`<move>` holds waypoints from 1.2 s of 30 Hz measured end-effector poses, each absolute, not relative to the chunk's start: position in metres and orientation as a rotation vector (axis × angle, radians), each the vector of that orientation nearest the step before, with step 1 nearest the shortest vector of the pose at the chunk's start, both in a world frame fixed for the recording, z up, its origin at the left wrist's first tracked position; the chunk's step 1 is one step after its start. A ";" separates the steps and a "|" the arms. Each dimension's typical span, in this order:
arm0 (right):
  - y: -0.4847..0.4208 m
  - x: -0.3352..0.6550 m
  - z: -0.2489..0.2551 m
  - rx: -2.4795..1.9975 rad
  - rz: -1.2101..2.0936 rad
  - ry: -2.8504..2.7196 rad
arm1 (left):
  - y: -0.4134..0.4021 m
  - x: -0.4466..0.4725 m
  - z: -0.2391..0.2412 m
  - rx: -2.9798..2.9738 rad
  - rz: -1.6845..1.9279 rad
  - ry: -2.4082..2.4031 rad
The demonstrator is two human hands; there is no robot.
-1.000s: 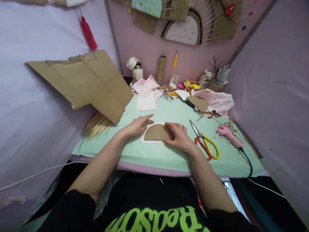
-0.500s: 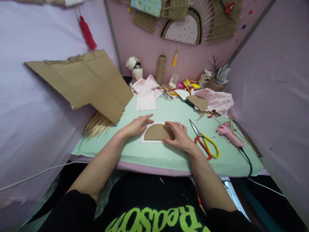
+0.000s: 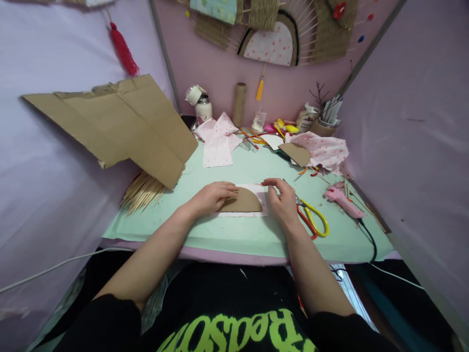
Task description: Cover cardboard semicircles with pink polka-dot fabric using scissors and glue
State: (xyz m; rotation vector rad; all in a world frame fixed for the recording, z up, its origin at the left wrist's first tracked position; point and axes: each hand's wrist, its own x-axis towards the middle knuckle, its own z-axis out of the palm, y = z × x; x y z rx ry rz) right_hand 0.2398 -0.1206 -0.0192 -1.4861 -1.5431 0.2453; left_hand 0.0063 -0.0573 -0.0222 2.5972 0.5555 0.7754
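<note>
A brown half-round piece of cardboard (image 3: 245,201) lies on a white and pink fabric piece (image 3: 259,193) on the pale green table (image 3: 234,234). My left hand (image 3: 212,196) rests flat on the cardboard's left part, fingers stretched out. My right hand (image 3: 283,199) has come off the cardboard and hovers just right of it, over the fabric's right edge, fingers curled and slightly apart with nothing in them. Scissors with red and yellow handles (image 3: 311,219) lie right beside that hand.
A pink glue gun (image 3: 342,201) with a black cord lies at the right. A big cardboard sheet (image 3: 120,124) leans at the left over a bundle of thin sticks (image 3: 141,191). Fabric scraps (image 3: 218,139), a cardboard tube (image 3: 240,98) and small clutter fill the back.
My right hand has lifted off the cardboard and shifted right, uncovering more of the fabric. My left hand has slid further onto the cardboard. The camera has tipped slightly.
</note>
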 end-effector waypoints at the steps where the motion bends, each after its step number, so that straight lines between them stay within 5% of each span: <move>1: -0.120 0.240 -0.020 -1.490 0.249 -1.541 | -0.059 0.008 -0.022 2.613 0.746 0.529; 36: -0.120 0.241 -0.032 -1.651 0.300 -1.848 | -0.064 -0.006 -0.005 2.562 0.367 0.835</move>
